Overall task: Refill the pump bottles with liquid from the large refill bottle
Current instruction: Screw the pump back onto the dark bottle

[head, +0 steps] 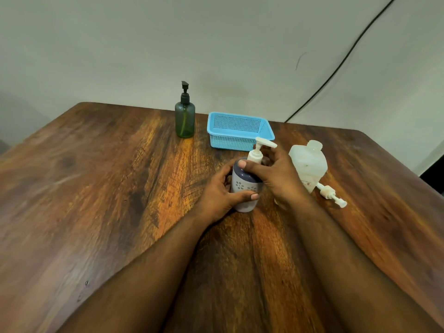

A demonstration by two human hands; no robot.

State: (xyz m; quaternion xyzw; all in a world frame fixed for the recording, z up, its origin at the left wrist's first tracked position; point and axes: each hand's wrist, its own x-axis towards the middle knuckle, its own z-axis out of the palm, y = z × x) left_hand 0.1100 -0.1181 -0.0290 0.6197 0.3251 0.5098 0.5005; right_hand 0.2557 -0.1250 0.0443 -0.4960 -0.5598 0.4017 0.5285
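Head view: purple pump bottle [245, 186] upright on wooden table [96, 188], near centre, white pump head [260, 146] fitted on top. Left hand [223, 195] wrapped round lower body of bottle, thumb across front. Right hand [276, 174] curled over bottle shoulder and pump collar, gripping. Large refill bottle [308, 164] just right of right hand, uncapped, upright. Loose white pump [332, 195] lying beside it. Green pump bottle [184, 118] and blue basket [237, 131] at far edge.

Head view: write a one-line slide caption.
Left hand steadies the purple-and-white pump bottle while the right hand grips its white pump collar, beside the uncapped translucent refill bottle.
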